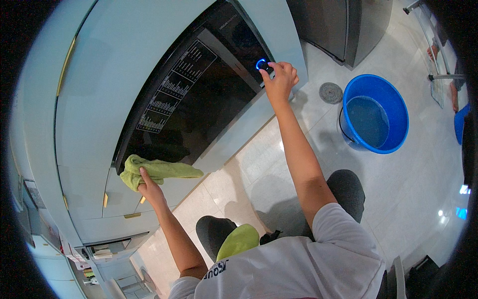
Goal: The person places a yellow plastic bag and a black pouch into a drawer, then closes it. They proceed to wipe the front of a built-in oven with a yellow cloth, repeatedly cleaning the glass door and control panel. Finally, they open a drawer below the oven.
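A built-in microwave or oven (213, 108) with a black glass front is set in pale cabinetry before me. Thumb and fingers of my right hand (282, 82) are on its round control knob (263, 64), which has a blue lit ring. My left hand (152, 192) holds a folded green cloth (168, 170) against the other end of the glass front, and one end of the cloth sticks out past the edge. White printed panels mark the glass. Another green cloth (241, 239) hangs at my waist, partly hidden by my shirt.
A blue bucket (399, 112) holding cloudy water stands on the tiled floor at right, beside a round grey coiled object (331, 93). A dark grey appliance, likely a refrigerator (325, 26), stands beyond the cabinet. At far right are a metal-framed ladder or stand (444, 77) and another person's foot (433, 51).
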The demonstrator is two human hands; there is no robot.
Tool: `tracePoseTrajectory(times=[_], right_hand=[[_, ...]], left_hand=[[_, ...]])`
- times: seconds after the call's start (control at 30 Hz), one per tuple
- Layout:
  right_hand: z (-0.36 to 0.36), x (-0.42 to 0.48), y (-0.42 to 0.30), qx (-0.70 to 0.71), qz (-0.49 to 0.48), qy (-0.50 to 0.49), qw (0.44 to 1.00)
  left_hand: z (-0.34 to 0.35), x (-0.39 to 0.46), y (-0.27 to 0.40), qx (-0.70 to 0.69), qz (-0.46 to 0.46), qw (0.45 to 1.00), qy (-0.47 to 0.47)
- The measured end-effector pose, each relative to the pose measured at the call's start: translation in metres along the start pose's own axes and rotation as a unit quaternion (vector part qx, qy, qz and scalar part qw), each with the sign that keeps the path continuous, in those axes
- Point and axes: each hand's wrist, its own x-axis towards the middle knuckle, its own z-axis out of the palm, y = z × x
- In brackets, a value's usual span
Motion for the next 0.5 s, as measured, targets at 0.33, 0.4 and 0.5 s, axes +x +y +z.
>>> tracePoseTrajectory(times=[0.33,0.4,0.5], right_hand=[[0.0003,0.0014,-0.0016,-0.006,0.005,-0.006,1.0],[0.0003,0.0018,-0.002,-0.003,0.006,-0.006,1.0],[0.0004,0.0027,-0.0014,0.0,0.008,-0.006,1.0]], left_hand=[[0.0011,0.0029,-0.0068,-0.008,0.017,1.0,0.01],[0.0006,0.0036,-0.0075,-0.006,0.014,1.0,0.01],[0.0,0.0024,-0.0026,0.005,0.001,1.0,-0.002]])
